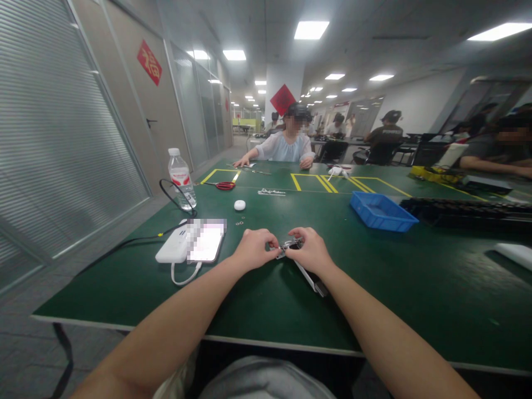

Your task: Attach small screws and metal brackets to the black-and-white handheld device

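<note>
Just ahead of me on the green table, both hands meet at a long narrow piece (306, 276) with white sides, a dark inside and a metal end. My right hand (310, 252) is closed round its far end, thumb and fingers on the metal mechanism (294, 243). The piece slants down toward me, below the right wrist. From the left side, my left hand (257, 248) pinches a small silvery metal part (281, 252) at the tip of the mechanism. Fingers partly cover where the two meet, so I cannot tell whether they are joined.
Left of my hands lie a white power bank (171, 247), a cabled phone (210, 244), a water bottle (181, 180), a small white case (240, 205) and tiny rings (239, 223). Farther off are red-handled scissors (225, 186), a blue tray (382, 213) and a seated person (286, 147).
</note>
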The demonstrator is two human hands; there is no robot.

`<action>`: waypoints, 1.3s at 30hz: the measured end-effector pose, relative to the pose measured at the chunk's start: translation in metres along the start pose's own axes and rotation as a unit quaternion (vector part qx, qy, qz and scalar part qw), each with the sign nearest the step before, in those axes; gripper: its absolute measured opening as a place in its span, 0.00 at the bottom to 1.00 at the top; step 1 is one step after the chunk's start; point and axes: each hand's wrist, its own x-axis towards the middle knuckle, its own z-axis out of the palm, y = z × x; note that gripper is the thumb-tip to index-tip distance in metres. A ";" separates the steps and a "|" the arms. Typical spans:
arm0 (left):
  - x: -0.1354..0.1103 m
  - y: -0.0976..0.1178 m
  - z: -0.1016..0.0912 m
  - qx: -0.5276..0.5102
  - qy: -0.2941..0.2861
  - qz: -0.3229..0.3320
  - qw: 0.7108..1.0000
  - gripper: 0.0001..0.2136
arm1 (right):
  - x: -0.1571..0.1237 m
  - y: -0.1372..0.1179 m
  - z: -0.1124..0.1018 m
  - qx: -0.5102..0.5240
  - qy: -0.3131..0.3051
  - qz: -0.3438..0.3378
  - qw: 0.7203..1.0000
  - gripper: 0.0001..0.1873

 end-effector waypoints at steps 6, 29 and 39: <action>0.000 -0.003 0.002 -0.017 0.005 -0.001 1.000 0.08 | 0.000 -0.003 -0.002 -0.007 -0.008 0.006 1.000 0.21; 0.002 -0.006 -0.001 -0.013 -0.021 -0.001 1.000 0.08 | 0.001 -0.001 -0.003 -0.008 -0.004 0.003 1.000 0.20; 0.002 -0.007 -0.002 -0.033 0.002 0.015 0.999 0.05 | 0.001 0.002 -0.003 -0.003 0.009 -0.001 1.000 0.19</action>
